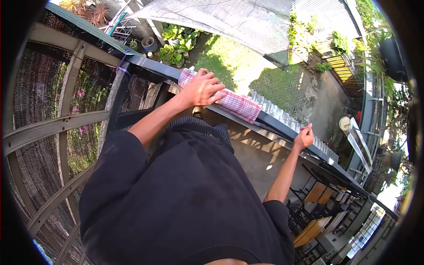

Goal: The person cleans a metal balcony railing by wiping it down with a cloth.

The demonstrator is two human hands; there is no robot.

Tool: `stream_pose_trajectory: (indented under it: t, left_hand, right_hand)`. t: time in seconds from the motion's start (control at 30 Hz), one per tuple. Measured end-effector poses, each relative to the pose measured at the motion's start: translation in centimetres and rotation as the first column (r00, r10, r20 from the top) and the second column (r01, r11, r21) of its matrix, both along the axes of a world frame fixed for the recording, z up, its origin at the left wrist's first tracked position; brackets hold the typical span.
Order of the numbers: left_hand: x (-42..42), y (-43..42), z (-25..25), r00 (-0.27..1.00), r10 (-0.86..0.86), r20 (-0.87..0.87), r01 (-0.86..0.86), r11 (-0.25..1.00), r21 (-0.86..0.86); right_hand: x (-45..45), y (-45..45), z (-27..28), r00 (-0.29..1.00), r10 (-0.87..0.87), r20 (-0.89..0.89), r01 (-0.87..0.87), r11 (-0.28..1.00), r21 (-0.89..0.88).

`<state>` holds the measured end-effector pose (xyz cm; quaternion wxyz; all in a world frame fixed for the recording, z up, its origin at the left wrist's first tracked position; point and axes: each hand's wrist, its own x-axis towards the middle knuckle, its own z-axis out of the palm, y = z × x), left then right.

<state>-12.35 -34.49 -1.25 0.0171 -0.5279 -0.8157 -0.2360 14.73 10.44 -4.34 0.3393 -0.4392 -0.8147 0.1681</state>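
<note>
A red-and-white checked cloth [238, 105] lies along the top of a dark metal railing [282, 128], draped over it. My left hand [203, 89] is on the cloth's left part, its fingers bent over it and pressing it against the rail. Farther right, my right hand [304, 138] is closed at the railing, with the thumb side up. Its curled fingers hide whatever may be inside them, and I cannot tell whether it grips the rail.
On my left stands a curved metal frame [62, 126] with dark netting. Beyond the railing and below are potted plants [174, 39], grass and a pale shade sheet [221, 17]. Wooden-topped furniture [313, 229] stands at the lower right.
</note>
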Motion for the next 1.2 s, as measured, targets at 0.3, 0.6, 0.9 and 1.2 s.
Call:
stream_pose_trajectory:
  t: [0.3, 0.6, 0.9, 1.2]
  left_hand:
    - [-5.9, -2.3, 1.9, 0.962, -0.226, 0.153, 0.262, 0.924, -0.279]
    - [3.2, 0.6, 1.5, 0.913, 0.407, -0.027, -0.408, 0.911, -0.056]
    - [10.0, 9.4, 0.2, 0.925, 0.381, 0.011, -0.378, 0.920, -0.102]
    - [11.3, 12.0, -2.0, 0.977, 0.209, -0.041, -0.203, 0.972, 0.115]
  right_hand:
    - [0.4, 0.7, -0.2, 0.997, -0.028, 0.078, 0.028, 1.000, 0.004]
    - [0.4, 0.5, -0.4, 0.999, -0.038, 0.003, 0.038, 0.999, -0.015]
    - [0.6, 1.0, -0.9, 0.997, -0.073, 0.040, 0.072, 0.997, 0.043]
    - [0.7, 1.1, -0.8, 0.996, -0.054, 0.064, 0.051, 0.998, 0.046]
